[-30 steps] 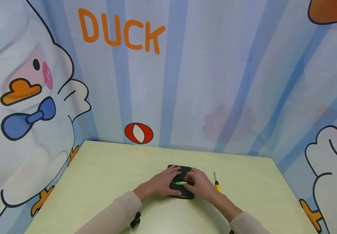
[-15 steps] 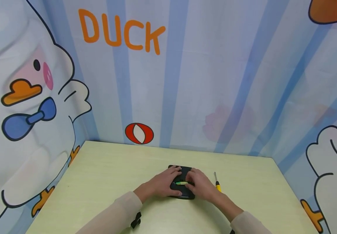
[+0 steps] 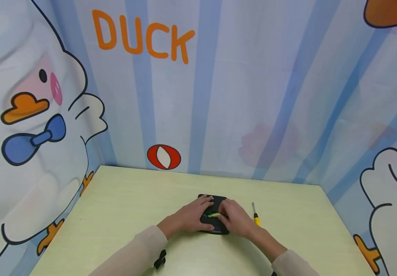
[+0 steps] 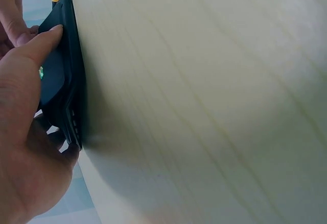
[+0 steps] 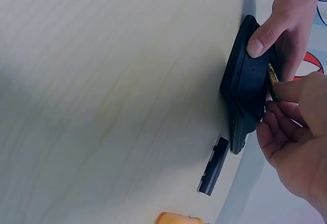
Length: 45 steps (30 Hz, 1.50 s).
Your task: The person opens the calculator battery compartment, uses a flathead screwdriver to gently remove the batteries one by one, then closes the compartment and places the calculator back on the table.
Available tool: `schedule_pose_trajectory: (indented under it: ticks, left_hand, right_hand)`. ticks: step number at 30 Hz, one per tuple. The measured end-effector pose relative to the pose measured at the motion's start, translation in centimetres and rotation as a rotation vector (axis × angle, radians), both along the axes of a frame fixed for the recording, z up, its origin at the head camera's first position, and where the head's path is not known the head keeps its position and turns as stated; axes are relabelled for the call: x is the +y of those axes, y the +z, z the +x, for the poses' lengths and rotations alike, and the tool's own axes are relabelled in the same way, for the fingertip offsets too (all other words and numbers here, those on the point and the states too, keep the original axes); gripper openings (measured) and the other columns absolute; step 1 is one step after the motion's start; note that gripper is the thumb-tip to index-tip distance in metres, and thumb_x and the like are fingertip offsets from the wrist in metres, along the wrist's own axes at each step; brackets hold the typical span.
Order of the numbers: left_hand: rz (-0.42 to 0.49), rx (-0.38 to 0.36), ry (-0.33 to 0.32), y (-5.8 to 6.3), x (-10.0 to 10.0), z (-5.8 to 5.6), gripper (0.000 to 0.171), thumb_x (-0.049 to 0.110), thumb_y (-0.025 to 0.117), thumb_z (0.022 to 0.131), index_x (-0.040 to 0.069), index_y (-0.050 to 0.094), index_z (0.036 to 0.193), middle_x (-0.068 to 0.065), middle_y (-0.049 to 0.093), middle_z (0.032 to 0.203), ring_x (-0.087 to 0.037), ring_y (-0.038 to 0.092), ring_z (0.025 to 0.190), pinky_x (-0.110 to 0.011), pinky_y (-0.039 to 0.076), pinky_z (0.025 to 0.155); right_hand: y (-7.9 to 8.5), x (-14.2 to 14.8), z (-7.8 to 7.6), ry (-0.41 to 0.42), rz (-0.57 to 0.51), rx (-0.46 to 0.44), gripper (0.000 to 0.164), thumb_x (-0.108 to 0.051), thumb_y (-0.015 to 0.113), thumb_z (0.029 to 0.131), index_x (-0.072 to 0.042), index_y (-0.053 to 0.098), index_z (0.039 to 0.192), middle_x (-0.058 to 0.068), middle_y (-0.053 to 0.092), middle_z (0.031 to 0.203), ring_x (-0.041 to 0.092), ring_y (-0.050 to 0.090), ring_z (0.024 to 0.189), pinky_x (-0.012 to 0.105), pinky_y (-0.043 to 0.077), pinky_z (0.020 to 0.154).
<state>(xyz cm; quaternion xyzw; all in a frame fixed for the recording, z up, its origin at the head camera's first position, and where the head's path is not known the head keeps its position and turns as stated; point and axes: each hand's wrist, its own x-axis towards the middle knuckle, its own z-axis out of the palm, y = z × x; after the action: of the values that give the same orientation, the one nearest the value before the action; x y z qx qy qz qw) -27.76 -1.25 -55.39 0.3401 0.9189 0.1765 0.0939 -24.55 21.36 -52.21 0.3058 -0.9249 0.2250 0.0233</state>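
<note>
Battery (image 3: 214, 215) tilted; screwdriver (image 3: 255, 217) beside right hand (image 3: 237, 219).

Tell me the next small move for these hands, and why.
Probably press the green battery flat into the black plastic device: the right hand pinches it, one end looks raised, and the left hand steadies the device.

A pale yellow-green wood-grain counter (image 3: 122, 199) sits in a corner of printed backdrop walls (image 3: 253, 96) with blue and white vertical stripes. Orange letters "DUCK" (image 3: 142, 36) run across the far wall, above a red oval emblem (image 3: 163, 157). White cartoon ducks (image 3: 29, 126) flank left and right.
</note>
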Motion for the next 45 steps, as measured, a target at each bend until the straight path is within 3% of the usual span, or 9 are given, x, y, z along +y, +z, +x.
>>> schedule_pose_trajectory:
  ticks: [6,18,27,45]
  left_hand:
    - [0.015,-0.001,-0.005,0.0,0.0,0.0,0.088,0.059,0.071,0.096,0.008,0.043,0.162,-0.005,0.03,0.173,-0.025,0.021,0.162,-0.044,0.031,0.126]
    - [0.019,-0.001,-0.002,0.4,0.0,0.3,0.087,0.059,0.071,0.096,0.009,0.043,0.162,-0.005,0.03,0.173,-0.025,0.022,0.161,-0.044,0.032,0.125]
    - [0.025,-0.01,-0.005,0.2,0.1,0.2,0.086,0.059,0.071,0.097,0.01,0.043,0.162,-0.004,0.029,0.173,-0.025,0.02,0.162,-0.045,0.032,0.125]
    - [0.034,-0.016,0.013,0.1,0.0,0.2,0.089,0.062,0.071,0.095,0.012,0.042,0.163,-0.003,0.03,0.173,-0.024,0.021,0.162,-0.047,0.034,0.124]
  right_hand:
    - [0.3,-0.3,0.1,-0.022,-0.082,-0.07,0.01,-0.007,0.072,0.101,-0.01,0.063,0.102,-0.006,0.059,0.088,0.006,0.055,0.077,0.028,0.052,0.069]
    - [-0.1,-0.8,0.5,-0.116,-0.263,-0.09,0.012,-0.004,0.076,0.097,-0.009,0.069,0.103,-0.007,0.065,0.091,0.006,0.061,0.078,0.026,0.056,0.071]
    - [0.3,-1.1,0.9,-0.185,-0.386,-0.143,0.012,-0.002,0.077,0.096,-0.008,0.068,0.102,-0.002,0.067,0.092,0.014,0.066,0.083,0.026,0.058,0.076]
    - [1.1,-0.1,0.5,-0.268,-0.428,-0.155,0.009,-0.003,0.076,0.097,-0.009,0.072,0.103,-0.002,0.069,0.091,0.015,0.068,0.086,0.029,0.06,0.081]
